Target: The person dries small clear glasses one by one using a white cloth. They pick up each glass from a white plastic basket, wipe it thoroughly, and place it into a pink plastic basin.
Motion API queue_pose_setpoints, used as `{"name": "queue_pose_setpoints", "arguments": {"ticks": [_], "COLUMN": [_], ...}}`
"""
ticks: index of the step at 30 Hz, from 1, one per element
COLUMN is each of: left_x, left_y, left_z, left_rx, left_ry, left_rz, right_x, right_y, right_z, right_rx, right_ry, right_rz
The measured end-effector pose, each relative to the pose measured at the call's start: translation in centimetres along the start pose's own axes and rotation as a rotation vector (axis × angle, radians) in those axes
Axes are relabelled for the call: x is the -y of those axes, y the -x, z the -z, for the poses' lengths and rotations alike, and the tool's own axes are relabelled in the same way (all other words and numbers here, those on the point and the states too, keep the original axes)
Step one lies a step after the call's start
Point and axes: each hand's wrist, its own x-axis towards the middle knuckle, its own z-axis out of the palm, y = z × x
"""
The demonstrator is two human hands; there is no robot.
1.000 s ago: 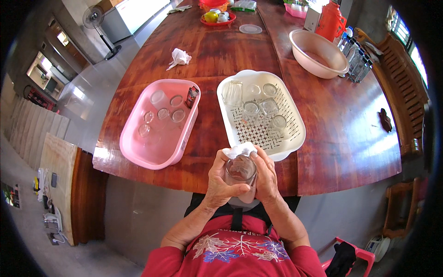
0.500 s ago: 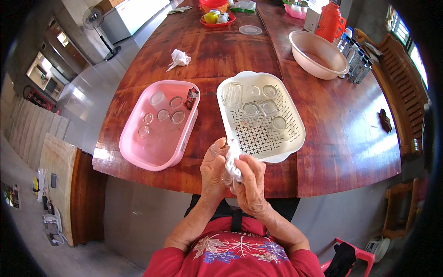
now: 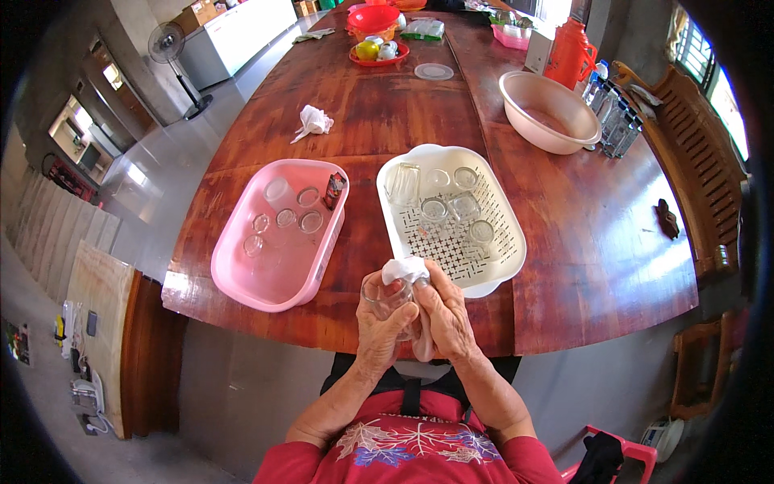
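Note:
A clear glass cup [image 3: 388, 303] is gripped in my left hand [image 3: 376, 340], just above the table's near edge. My right hand [image 3: 448, 319] is closed around a white cloth [image 3: 405, 269], which covers part of the cup's rim and hangs down beside it. Just beyond my hands is a white perforated basket [image 3: 518, 242] with several clear glasses [image 3: 481, 232] in it. To the left stands a pink basin [image 3: 270, 300] holding several small round glass pieces [image 3: 311, 221] and a dark packet [image 3: 334, 190].
A crumpled white tissue [image 3: 312, 123] lies beyond the pink basin. Farther right are a large pale basin [image 3: 549, 142], a red thermos [image 3: 570, 53] and several clear bottles [image 3: 619, 121]. A red plate of fruit [image 3: 379, 53] and a clear lid [image 3: 434, 72] sit toward the far end.
The cup has turned in my left hand so its side shows more. My right hand has shifted the white cloth from the cup's side up over its rim. The view has tilted slightly upward.

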Motion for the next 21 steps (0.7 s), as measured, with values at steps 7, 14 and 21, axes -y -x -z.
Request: {"name": "queue_pose_setpoints", "arguments": {"ticks": [7, 14, 21], "left_x": [0.3, -1.0, -1.6], "left_y": [-0.3, -2.2, -2.0], "left_z": [-0.1, 2.0, 2.4], "left_rx": [0.014, -0.005, 0.094], "left_ry": [-0.336, 0.203, 0.409], "left_rz": [-0.311, -0.046, 0.067], "right_x": [-2.2, -1.8, 0.8], "right_y": [0.4, 3.4, 4.0], "right_z": [-0.8, -2.9, -0.7], "right_rx": [-0.102, -0.054, 0.084], "right_ry": [-0.236, 0.158, 0.13], "right_rz": [-0.161, 0.107, 0.017]}}
